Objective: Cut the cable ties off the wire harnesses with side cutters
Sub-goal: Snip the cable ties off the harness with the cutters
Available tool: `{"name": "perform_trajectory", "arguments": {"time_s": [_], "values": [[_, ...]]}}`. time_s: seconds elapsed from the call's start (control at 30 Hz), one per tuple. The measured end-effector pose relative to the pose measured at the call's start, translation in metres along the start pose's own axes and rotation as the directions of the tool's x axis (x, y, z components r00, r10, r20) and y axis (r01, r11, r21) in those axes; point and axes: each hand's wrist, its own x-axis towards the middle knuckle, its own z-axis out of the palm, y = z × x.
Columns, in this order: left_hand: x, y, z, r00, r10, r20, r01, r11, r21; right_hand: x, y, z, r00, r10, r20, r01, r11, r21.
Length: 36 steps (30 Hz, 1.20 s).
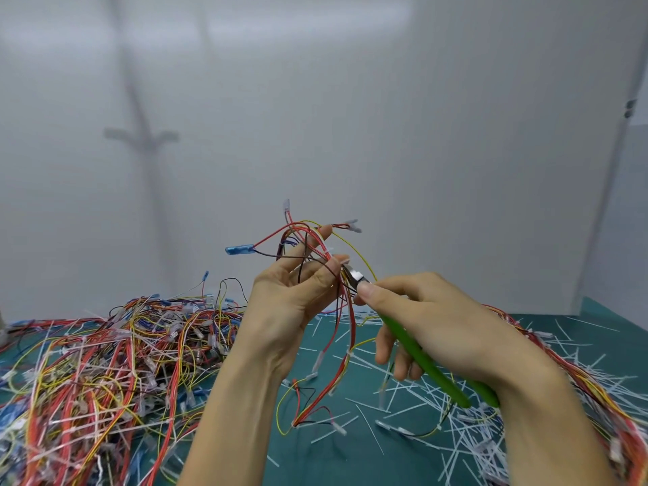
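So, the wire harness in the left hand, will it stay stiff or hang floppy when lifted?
Probably floppy: below the left hand the wire harness droops in loose loops down to the green mat. Likely light, since a few fingers hold it up. Its branches may snag; the pile beside it is tangled.

Two hands [291, 303] [449, 320], one cutter [413, 349], one held harness [240, 249]

We see a workshop: green mat [308, 464], wire pile [105, 363] at 9 o'clock, cut ties [466, 440] at 3 o'clock, white wall [350, 100].
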Motion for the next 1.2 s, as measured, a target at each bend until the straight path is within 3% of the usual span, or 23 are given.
{"name": "perform_trajectory", "arguments": {"time_s": [0.53, 0.9, 1.03, 1.2], "values": [[-0.003, 0.002, 0.002, 0.999, 0.028, 0.031, -0.03, 0.997, 0.071, 0.002, 0.0, 0.003, 0.999, -0.022, -0.03, 0.024, 0.999, 0.04], [-0.001, 0.001, -0.002, 1.0, 0.002, -0.023, 0.0, 0.993, 0.117, 0.002, -0.002, 0.004, 0.999, -0.043, -0.034, 0.046, 0.996, 0.08], [0.001, 0.002, -0.007, 0.997, -0.031, -0.076, 0.04, 0.992, 0.12, 0.005, -0.005, 0.004, 0.988, -0.022, -0.152, 0.053, 0.978, 0.203], [0.002, 0.004, -0.017, 0.995, -0.095, -0.037, 0.1, 0.976, 0.196, 0.007, -0.005, -0.004, 0.933, -0.003, -0.359, 0.135, 0.929, 0.344]]}}
